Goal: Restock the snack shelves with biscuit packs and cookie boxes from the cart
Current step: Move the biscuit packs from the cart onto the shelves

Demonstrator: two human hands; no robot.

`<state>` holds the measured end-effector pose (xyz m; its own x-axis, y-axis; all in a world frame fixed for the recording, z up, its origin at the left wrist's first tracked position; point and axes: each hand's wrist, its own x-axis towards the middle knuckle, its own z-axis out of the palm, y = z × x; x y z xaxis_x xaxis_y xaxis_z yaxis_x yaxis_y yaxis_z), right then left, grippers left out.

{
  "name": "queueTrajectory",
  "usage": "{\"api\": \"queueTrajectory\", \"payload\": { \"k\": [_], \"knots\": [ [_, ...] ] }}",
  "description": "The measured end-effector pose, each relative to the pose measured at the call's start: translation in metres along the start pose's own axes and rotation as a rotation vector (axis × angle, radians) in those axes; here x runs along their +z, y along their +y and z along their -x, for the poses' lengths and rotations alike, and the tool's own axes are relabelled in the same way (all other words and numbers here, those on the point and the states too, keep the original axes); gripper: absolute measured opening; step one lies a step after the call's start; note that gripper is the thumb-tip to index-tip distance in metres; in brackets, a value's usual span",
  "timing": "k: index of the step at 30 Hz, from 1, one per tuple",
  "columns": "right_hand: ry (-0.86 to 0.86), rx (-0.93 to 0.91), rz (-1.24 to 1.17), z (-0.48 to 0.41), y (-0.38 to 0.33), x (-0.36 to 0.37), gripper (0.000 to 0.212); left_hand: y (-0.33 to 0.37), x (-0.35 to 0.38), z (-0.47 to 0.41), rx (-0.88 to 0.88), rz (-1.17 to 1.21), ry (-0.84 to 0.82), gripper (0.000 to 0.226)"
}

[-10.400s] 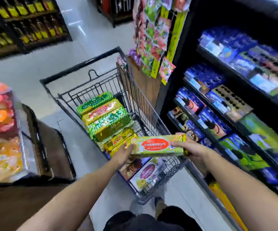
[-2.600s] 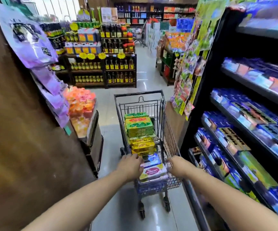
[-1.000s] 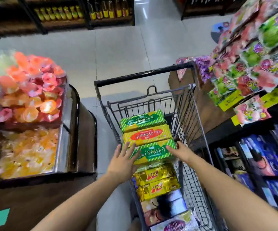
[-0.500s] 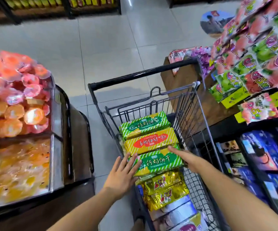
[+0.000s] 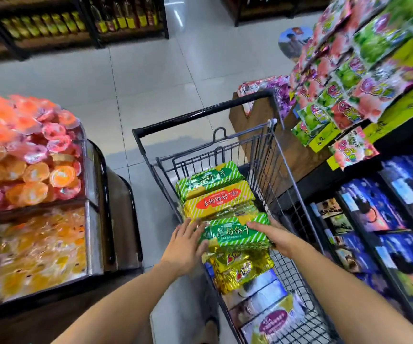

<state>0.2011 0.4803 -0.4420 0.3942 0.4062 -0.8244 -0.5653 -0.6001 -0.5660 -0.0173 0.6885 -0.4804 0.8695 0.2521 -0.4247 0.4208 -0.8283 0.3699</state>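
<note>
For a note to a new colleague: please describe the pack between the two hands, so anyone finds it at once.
Look in the wire cart, at its row of packs. The green-striped pack lies between the left hand and right hand; unlike the farther green one, it sits beside gold packs.

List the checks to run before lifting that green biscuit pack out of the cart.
1. Left hand against the left end of the green biscuit pack: ok, fingers pressed to it.
2. Right hand on its right end: ok.
3. Nothing stacked on the pack: ok.
4. Hold firm enough to lift: cannot tell.
5. Gold packs beneath free to stay in the cart: cannot tell.
6. Open slot on the shelf at the right: cannot tell; only blue boxes show.
</note>
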Motion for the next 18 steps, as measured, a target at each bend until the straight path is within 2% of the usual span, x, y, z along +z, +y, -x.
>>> {"api": "queueTrajectory", "payload": {
  "k": [1, 4, 5, 9, 12, 15, 18],
  "knots": [
    [0.023, -0.032, -0.016, 0.013, 0.001, -0.003, 0.129, 0.01, -0.007, 0.001, -0.046, 0.081, 0.049, 0.063],
    [0.091, -0.116, -0.09, 0.062, 0.008, -0.019, 0.085, 0.044, -0.026, 0.004, -0.149, 0.312, 0.114, 0.062],
    [0.106, -0.145, -0.129, 0.078, 0.014, -0.029, 0.078, 0.057, -0.032, 0.006, -0.169, 0.379, 0.112, 0.064],
    [0.166, -0.226, -0.245, 0.162, 0.046, -0.075, 0.045, 0.124, -0.041, 0.022, -0.264, 0.781, -0.069, 0.071],
    [0.222, -0.275, -0.334, 0.229, 0.092, -0.114, 0.048, 0.19, -0.034, 0.039, -0.228, 1.118, -0.26, 0.05],
    [0.323, -0.32, -0.427, 0.297, 0.154, -0.147, 0.065, 0.268, -0.019, 0.067, -0.093, 1.125, -0.389, 0.043],
    [0.472, -0.326, -0.491, 0.362, 0.22, -0.172, 0.071, 0.348, 0.005, 0.108, 0.017, 1.03, -0.418, 0.032]
  ]
}}
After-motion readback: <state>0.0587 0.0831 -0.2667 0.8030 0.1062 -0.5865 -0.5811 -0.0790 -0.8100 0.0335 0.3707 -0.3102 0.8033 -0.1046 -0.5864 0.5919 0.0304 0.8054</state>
